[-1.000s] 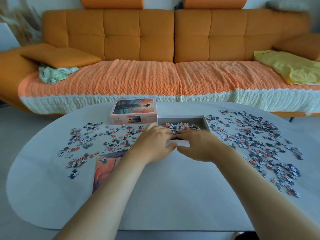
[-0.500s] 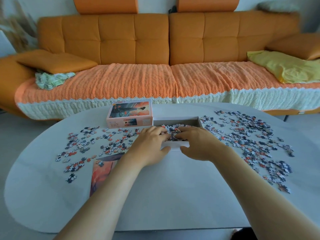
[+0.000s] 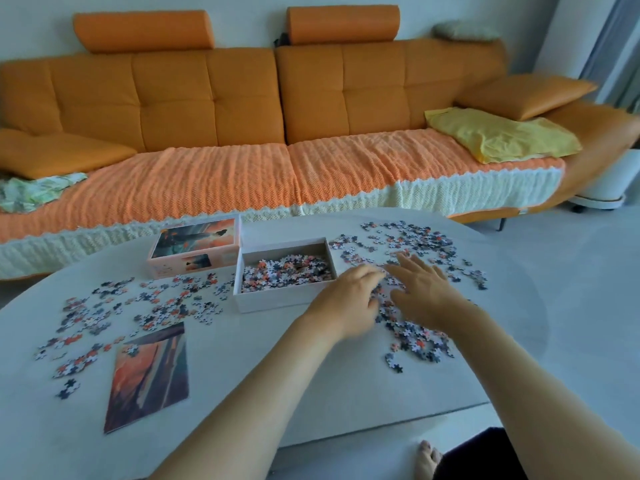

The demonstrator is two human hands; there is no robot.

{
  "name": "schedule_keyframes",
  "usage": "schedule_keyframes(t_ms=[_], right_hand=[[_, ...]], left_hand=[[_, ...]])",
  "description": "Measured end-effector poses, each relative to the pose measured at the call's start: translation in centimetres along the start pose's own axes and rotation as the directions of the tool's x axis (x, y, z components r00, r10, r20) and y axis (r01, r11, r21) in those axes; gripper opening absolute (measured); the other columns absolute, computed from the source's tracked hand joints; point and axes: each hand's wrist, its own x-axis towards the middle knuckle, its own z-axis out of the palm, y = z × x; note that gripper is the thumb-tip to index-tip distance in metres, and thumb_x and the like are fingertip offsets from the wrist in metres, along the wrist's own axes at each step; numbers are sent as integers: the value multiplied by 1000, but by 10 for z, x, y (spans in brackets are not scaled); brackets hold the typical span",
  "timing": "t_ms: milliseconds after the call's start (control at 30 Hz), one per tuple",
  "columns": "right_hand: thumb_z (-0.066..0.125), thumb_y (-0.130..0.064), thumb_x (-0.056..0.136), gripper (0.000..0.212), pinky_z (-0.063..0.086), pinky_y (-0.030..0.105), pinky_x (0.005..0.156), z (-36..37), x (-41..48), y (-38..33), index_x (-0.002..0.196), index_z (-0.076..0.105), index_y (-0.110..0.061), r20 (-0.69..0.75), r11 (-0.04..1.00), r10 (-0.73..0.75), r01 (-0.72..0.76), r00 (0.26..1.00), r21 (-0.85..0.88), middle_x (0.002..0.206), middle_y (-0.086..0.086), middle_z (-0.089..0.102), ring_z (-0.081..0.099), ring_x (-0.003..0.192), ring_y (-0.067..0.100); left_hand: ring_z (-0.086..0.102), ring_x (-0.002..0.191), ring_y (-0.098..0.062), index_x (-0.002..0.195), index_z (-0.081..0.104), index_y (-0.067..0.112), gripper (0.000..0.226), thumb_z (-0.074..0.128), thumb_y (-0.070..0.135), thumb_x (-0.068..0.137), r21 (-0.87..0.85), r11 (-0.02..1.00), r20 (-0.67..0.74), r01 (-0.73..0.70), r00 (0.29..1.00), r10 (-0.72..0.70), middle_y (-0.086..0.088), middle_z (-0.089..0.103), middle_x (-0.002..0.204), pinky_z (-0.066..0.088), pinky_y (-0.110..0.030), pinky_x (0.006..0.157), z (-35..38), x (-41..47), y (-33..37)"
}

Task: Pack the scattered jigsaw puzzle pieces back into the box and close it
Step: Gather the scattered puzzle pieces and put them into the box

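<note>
Head view, white table (image 3: 311,393), orange sofa (image 3: 242,109) behind, grey floor (image 3: 588,271)

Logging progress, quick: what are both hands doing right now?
Left hand: open, resting on loose puzzle pieces, holding nothing.
Right hand: open, fingers spread over them.

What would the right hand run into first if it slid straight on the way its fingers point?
The right hand points away toward the sofa, so it would likely meet the loose puzzle pieces on the table first; depth is hard to judge.
</note>
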Motion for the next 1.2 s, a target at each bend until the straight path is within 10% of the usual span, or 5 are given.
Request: schedule_keyframes(t_ms=[233,500,633,800,1200], right_hand=[[21,-41,101,52,-4,51,119,15,-17,13,152,14,-35,42,999,-19,17,999,29,162,-2,3,-3,149,20],[45,3,81,46,49,27,92,3,-30,8,100,71,-30,-172,884,-46,120,984,452,115,-9,67,62,102,11],[47,-2,86,41,49,13,73,-9,-43,22,95,69,-35,-292,884,22,117,956,452,126,-14,61,63,83,-4],[24,-61,95,63,-2,50,118,12,-51,49,151,20,-32,-70,984,174,-169,982,64,162,-1,3,-4,149,23],[38,-37,98,42,28,34,111,35,-40,-7,135,50,-22,-191,963,-154,191,969,190,138,-2,43,37,128,20]], left_hand=[[-16,148,-26,155,-2,13,78,27,57,98,292,945,239,149,945,-223,-7,-10,162,-4,-45,121,35,29,5],[34,123,-15,135,45,20,42,41,40,98,18,999,-71,50,996,-48,4,45,130,33,-36,107,40,-6,7],[23,135,-16,149,27,22,85,40,75,84,106,993,-12,42,999,-40,3,32,145,21,-32,112,38,-18,14],[-25,145,-18,154,-11,28,124,34,97,60,206,978,269,5,961,-61,8,-22,160,-9,-45,119,47,-6,16],[38,127,-10,138,44,19,65,64,51,85,-72,997,-132,-30,991,20,5,48,135,31,-22,106,41,-38,-6]])
